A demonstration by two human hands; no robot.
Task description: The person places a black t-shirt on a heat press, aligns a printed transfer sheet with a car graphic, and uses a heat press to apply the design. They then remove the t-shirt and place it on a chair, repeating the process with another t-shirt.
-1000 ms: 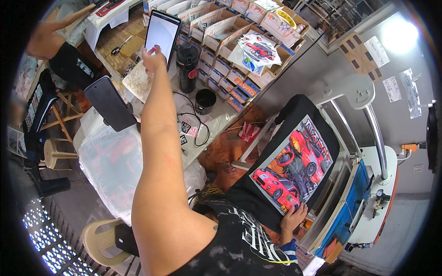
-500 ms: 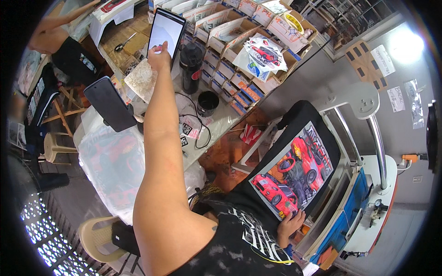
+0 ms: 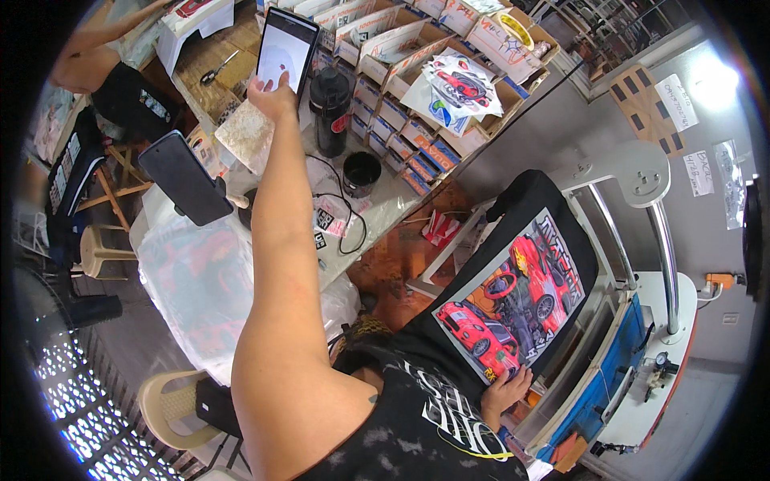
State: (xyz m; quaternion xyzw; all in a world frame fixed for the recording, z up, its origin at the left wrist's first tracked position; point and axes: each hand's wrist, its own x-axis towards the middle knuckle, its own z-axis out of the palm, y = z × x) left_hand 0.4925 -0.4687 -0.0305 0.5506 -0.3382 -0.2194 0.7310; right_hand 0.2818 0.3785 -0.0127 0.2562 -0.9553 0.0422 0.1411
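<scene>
Held left hand (image 3: 271, 98) spread at the tablet (image 3: 287, 48) beside the black tumbler (image 3: 330, 112); rested right hand (image 3: 504, 391), slightly spread, on the lower edge of the car-print sheet (image 3: 513, 301) atop the black shirt (image 3: 532, 192).

Handwriting on wall sign (image 3: 678, 103), lettering on print (image 3: 510, 301)

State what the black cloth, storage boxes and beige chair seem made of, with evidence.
Black cloth: probably knitted fabric, matte, softly draped; fibre unclear.
Storage boxes: likely cardboard, dull, with brown cut edges.
Beige chair: apparently moulded plastic, smooth rim, patterned surface.
</scene>
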